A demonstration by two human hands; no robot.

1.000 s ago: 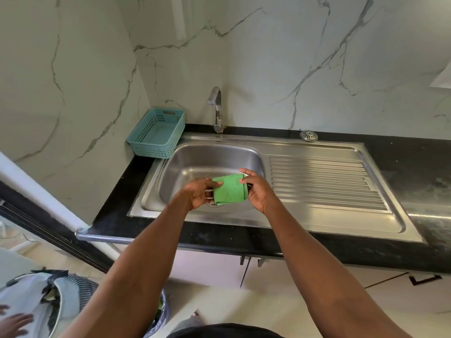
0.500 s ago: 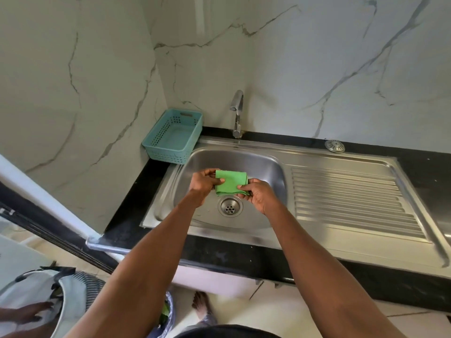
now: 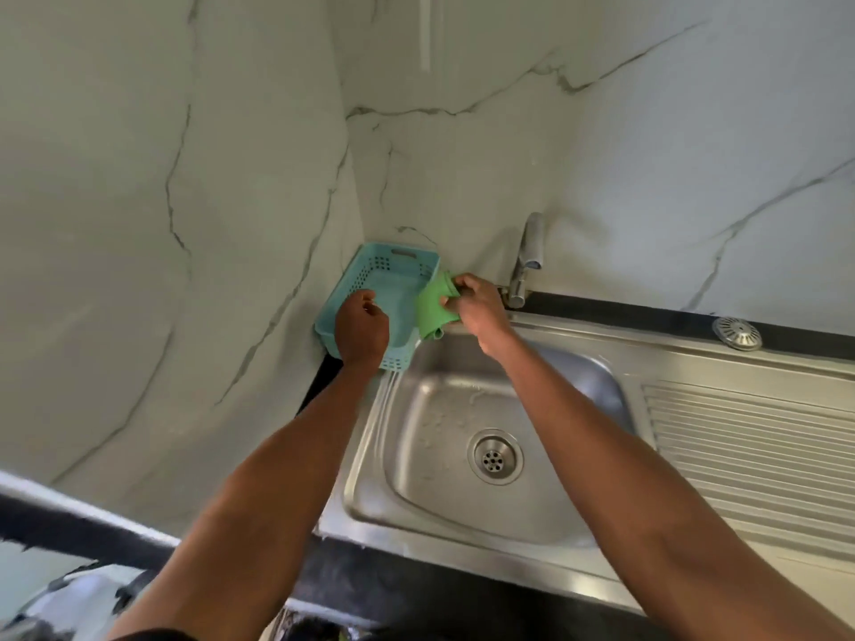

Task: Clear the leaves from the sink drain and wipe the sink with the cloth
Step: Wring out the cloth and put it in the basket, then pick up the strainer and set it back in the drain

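The steel sink [image 3: 416, 515] has a round drain [image 3: 495, 457] in its basin, with no leaves on it. A folded green cloth [image 3: 431, 306] hangs over the right edge of the teal basket [image 3: 370, 279], pinched by my right hand [image 3: 476, 303]. My left hand [image 3: 362, 329] hovers over the basket's near side, fingers loosely curled and holding nothing.
A chrome tap [image 3: 525, 266] rises just right of my right hand. A round metal strainer cap [image 3: 738, 334] lies on the black counter behind the ribbed drainboard [image 3: 749, 437]. Marble walls close in the corner on the left and behind.
Both hands have risen from above the drain to the back-left corner. My left hand let go of the cloth; my right hand carried it to the basket.
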